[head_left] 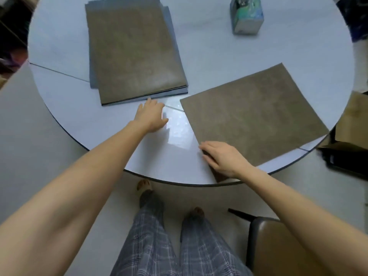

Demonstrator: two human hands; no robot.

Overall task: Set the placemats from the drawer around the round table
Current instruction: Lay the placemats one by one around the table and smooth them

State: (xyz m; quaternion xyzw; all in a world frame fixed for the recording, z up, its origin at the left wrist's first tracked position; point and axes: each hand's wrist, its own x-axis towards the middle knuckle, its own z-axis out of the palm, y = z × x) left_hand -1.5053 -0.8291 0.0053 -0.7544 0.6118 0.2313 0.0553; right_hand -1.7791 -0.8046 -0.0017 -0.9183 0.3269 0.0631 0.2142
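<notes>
Placemat stack (137, 54): far-left on surface (219, 46), long axis running near-to-far.
Left hand (152, 117): flat, fingers straight, just near the stack's near edge; nearer hand.
Right hand (221, 158): pressing single placemat (253, 116), near-right.

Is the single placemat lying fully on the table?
No, the single placemat's near corner, under the right hand, overhangs the table edge.

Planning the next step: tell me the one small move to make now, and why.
Probably lift the top mat off the placemat stack with the left hand, which lies at its near edge. The single placemat already lies flat under the right hand.
</notes>
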